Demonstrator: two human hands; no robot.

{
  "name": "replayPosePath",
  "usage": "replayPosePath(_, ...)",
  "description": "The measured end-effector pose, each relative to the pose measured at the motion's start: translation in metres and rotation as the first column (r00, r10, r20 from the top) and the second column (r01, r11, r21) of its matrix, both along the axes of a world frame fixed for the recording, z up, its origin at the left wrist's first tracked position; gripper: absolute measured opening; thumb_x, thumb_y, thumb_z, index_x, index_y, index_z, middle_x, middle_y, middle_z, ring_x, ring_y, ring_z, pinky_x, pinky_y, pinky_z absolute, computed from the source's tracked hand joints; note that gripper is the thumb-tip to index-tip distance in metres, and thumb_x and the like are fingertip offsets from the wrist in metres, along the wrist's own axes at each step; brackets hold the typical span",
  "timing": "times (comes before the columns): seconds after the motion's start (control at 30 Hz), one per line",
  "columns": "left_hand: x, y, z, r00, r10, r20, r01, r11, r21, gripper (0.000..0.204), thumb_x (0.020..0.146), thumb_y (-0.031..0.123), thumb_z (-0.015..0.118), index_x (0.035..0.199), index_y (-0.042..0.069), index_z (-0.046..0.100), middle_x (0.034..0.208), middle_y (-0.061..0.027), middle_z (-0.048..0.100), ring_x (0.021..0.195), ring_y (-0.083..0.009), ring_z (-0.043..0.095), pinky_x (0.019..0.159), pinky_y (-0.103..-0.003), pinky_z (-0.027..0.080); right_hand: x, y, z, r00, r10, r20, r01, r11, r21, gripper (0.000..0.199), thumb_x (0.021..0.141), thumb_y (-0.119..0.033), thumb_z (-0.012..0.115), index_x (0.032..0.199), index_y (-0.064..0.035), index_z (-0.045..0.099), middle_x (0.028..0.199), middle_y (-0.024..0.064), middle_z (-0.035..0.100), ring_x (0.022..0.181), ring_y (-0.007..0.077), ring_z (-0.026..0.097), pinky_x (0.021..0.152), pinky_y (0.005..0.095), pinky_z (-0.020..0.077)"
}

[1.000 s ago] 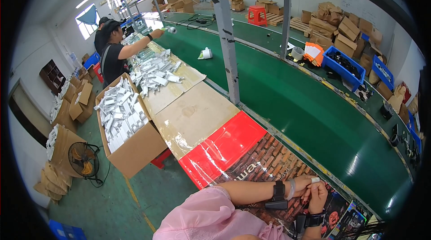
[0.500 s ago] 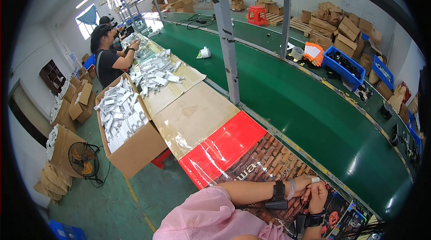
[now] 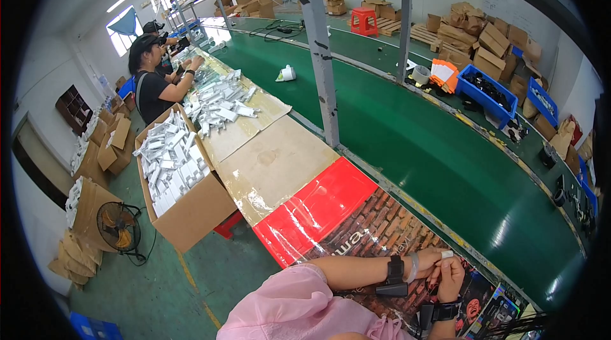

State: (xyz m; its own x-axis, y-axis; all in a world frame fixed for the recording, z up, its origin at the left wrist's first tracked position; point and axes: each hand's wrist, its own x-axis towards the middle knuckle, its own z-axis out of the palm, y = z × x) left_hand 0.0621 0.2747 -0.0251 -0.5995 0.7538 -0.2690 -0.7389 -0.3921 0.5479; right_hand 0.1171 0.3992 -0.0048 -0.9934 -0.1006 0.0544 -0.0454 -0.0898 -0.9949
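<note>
My left hand [image 3: 429,263] and my right hand [image 3: 450,277] are close together above the printed sheet [image 3: 375,228] at the near end of the bench. Between their closed fingertips is a small white piece [image 3: 447,254]; too little of it shows to tell its kind. Both hands grip it, the left from its left side and the right from below. Black straps with dark boxes circle both wrists. The palms and some fingers are hidden.
Left of the bench stands a carton [image 3: 191,213] full of white plastic parts. More white parts [image 3: 223,101] lie heaped farther up, where a co-worker [image 3: 156,82] works. A green conveyor [image 3: 414,149] runs alongside, behind a grey post [image 3: 320,54]. A floor fan [image 3: 119,227] stands left.
The white object on the conveyor has shifted slightly left and away. The co-worker's hands have moved a little. My own hands hold almost the same pose around the small white piece.
</note>
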Motion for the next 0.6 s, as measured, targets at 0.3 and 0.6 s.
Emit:
replayPosePath(0.3,0.001,0.015,-0.007,1.0,-0.012,-0.004,0.012,0.998,0.061,0.032,0.096,0.014,0.034,0.119,0.001,0.053,0.071,-0.0105,0.059,0.043,-0.0155,0.053,0.04,-0.028,0.046,0.004,0.008,0.005,1.0,-0.01,-0.027,0.01,1.0,0.011,0.024,0.098,-0.017,0.047,0.085,0.001,0.055,0.058,0.0062,0.054,0.045,0.0112,0.05,0.044,0.0229,0.0417)
replayPosePath(0.6,0.004,-0.033,0.001,0.994,-0.054,-0.092,0.062,0.994,0.087,0.044,0.084,0.009,0.046,0.126,-0.002,0.047,0.101,-0.0154,0.064,0.074,-0.0221,0.067,0.06,-0.032,0.058,0.0,-0.018,0.02,0.992,0.123,-0.039,-0.122,0.992,0.017,0.02,0.099,-0.015,0.046,0.101,-0.0003,0.059,0.066,0.0003,0.054,0.052,0.0053,0.051,0.045,0.02,0.04)
